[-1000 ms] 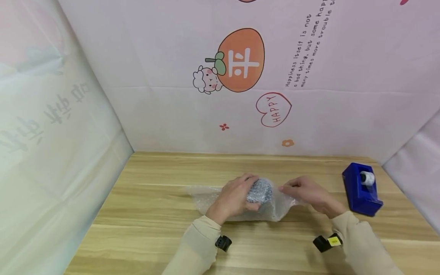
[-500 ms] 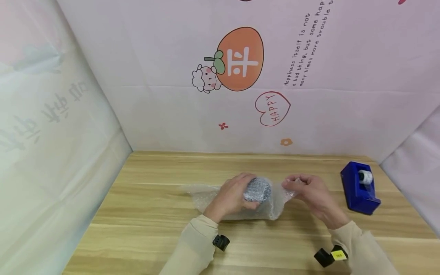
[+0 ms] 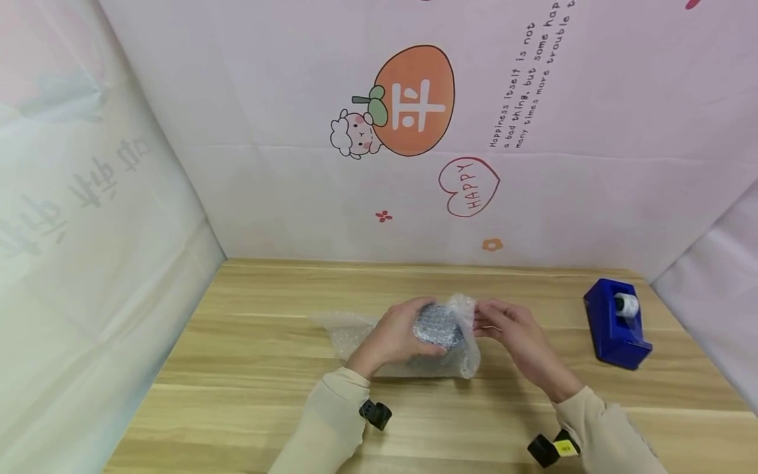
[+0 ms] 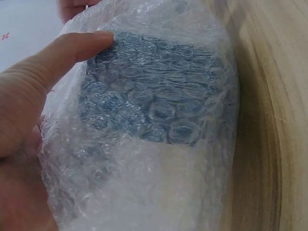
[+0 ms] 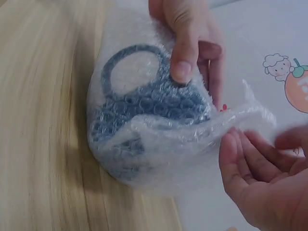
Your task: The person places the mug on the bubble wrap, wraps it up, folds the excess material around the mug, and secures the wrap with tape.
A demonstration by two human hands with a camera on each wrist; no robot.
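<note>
A blue mug (image 5: 159,103) with a looped handle lies on its side inside clear bubble wrap (image 3: 414,368); the handle shows through the layers in the right wrist view. My left hand (image 3: 397,336) holds the wrapped mug from the left, thumb on the near side and fingers over the top. At the other end, my right hand (image 3: 512,329) touches a raised flap of the wrap with extended fingers (image 5: 255,156), its thumb held apart. That flap stands up against the mug's right end. In the left wrist view, the mug's blue side (image 4: 149,91) shows through the bubbles.
A blue tape dispenser (image 3: 616,329) with a roll of tape stands at the right on the wooden table (image 3: 249,395). A loose tail of wrap spreads left behind my left wrist. Printed white cloth (image 3: 284,197) encloses the back and sides.
My right hand has first drawn the wrap's right end outward, then moved left and folded it up against the mug, its fingers loosening from their pinch. The left hand keeps its hold, shifting slightly left.
</note>
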